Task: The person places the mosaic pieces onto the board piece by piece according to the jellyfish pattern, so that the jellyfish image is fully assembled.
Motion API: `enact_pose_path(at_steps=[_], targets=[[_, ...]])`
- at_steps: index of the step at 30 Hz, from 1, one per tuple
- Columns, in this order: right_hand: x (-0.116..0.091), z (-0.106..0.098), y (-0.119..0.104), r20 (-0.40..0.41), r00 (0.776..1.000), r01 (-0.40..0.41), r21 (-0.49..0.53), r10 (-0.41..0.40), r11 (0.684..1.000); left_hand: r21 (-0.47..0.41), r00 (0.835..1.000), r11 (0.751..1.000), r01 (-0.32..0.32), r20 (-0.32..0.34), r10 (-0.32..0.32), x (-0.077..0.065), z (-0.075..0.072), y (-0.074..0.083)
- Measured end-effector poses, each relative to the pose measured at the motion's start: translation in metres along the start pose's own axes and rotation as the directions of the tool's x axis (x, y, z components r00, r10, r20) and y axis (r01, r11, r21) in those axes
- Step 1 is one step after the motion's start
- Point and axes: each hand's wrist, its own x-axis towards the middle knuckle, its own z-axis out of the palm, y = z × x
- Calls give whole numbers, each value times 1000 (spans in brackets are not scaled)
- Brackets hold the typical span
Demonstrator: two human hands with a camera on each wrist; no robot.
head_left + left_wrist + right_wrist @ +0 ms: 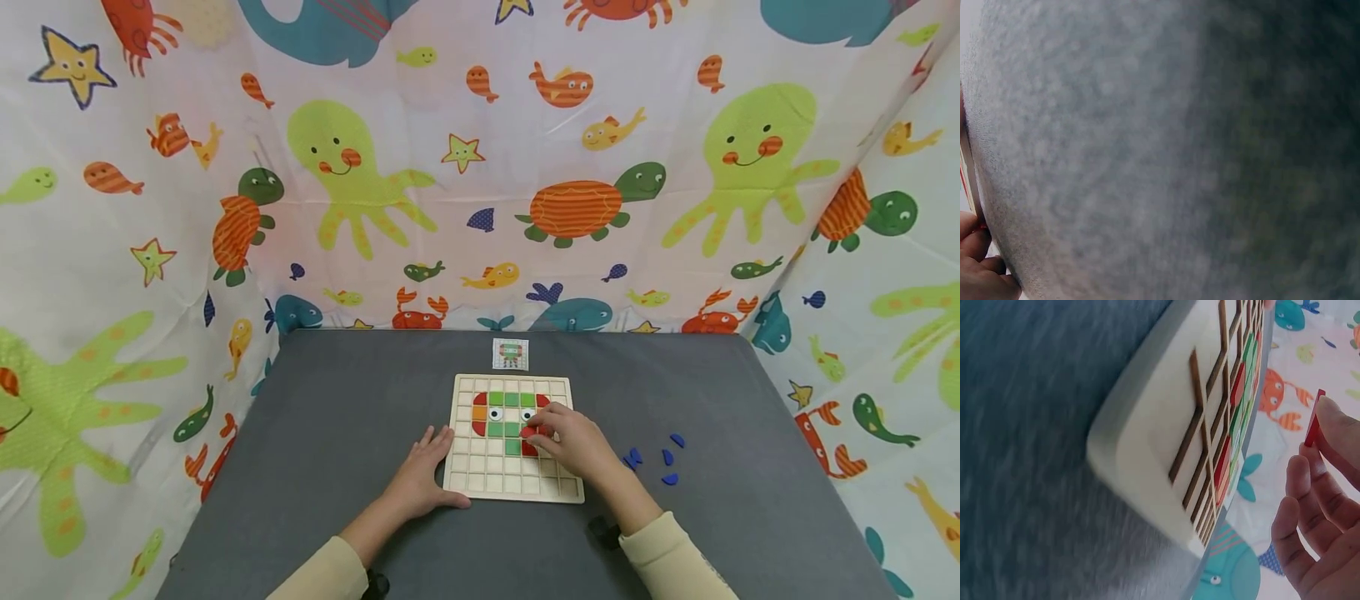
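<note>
A wooden grid board point(465, 467) lies on the grey table, with red, green, orange and white eye tiles set in its upper middle. My left hand point(420, 479) rests against the board's left edge, fingers spread and thumb at the near left corner. Over the right half of the board, my right hand point(577, 442) pinches a red tile point(1315, 419) between thumb and fingertip. In the right wrist view this tile is held on edge, apart from the board. The hand hides some squares in the head view.
Several blue pieces point(670, 479) lie to the right of the board. A small picture card point(511, 354) sits just beyond its far edge. A sea-animal printed curtain point(420, 292) surrounds the back and sides of the table. The left wrist view is mostly blurred grey.
</note>
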Motion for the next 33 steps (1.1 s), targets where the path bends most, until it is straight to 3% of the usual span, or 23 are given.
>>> enact_pose_path(at_steps=[10, 33], targets=[[7, 20, -16, 12, 998, 61, -17, -60, 998, -20, 1000, 1000, -8, -8, 8, -1, -1, 1], [29, 44, -33, 136, 991, 28, -165, -5, 986, -31, 999, 999, -24, -25, 23, -3, -2, 1]])
